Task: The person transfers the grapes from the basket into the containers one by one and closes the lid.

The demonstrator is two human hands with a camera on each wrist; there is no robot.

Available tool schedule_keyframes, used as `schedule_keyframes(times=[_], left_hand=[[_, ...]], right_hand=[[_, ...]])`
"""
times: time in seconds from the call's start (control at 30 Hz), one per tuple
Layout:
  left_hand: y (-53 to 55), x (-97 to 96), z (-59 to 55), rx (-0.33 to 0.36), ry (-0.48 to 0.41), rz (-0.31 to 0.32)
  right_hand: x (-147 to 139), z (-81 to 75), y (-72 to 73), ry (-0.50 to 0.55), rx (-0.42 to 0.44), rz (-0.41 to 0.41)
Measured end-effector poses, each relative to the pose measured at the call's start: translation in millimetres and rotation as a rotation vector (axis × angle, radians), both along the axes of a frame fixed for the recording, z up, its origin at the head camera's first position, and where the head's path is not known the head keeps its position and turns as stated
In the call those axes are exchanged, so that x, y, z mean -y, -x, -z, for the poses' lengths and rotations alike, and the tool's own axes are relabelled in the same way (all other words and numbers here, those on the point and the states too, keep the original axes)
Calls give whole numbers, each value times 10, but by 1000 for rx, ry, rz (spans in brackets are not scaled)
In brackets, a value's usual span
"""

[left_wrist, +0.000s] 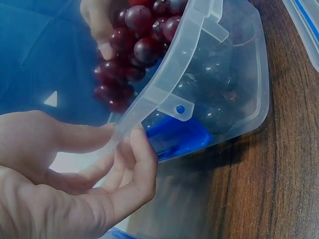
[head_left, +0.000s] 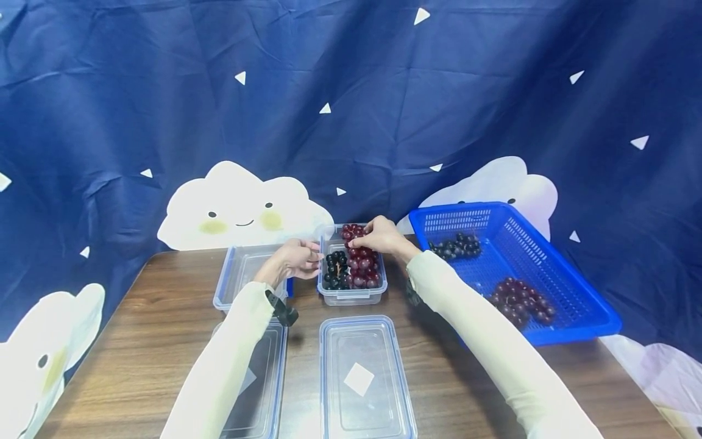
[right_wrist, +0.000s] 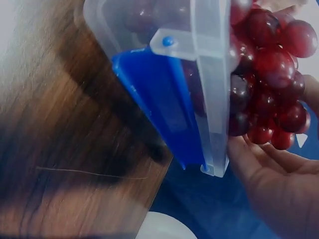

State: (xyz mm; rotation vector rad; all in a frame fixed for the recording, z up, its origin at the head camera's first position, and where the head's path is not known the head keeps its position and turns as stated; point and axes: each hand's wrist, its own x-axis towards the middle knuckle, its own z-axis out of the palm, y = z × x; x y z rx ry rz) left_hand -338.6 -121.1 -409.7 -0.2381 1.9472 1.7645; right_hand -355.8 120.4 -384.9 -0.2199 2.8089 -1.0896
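A clear plastic container [head_left: 353, 297] stands at the middle of the table, with a bunch of black grapes [head_left: 336, 271] in its left half. The bunch of red grapes [head_left: 363, 268] fills its right side, its far end heaped up to the rim. My left hand [head_left: 298, 258] pinches the container's left rim between thumb and fingers; the left wrist view shows this hand [left_wrist: 94, 174] beside a blue clip flap [left_wrist: 182, 137]. From the right, my right hand [head_left: 384, 236] holds the far part of the red bunch [right_wrist: 274, 64], with thumb and fingers around it.
On the right, a blue basket [head_left: 570, 286] holds more black grapes [head_left: 456, 247] and red grapes [head_left: 521, 302]. Another clear container [head_left: 222, 286] stands at the left, partly behind my left arm. Two blue-rimmed lids [head_left: 364, 353] [head_left: 276, 378] lie in front.
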Motion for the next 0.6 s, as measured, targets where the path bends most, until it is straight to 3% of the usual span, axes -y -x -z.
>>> schedule_keyframes(times=[0.23,0.4,0.6], left_hand=[[4,2,10,-2,2,8],[-13,-3,-7,-6,0,8],[-6,0,-5,-6,-2,9]], right_hand=[[107,42,48,-132,-96,-7],[113,70,96,-186,-114,28],[47,98,142,-246,-152,13]])
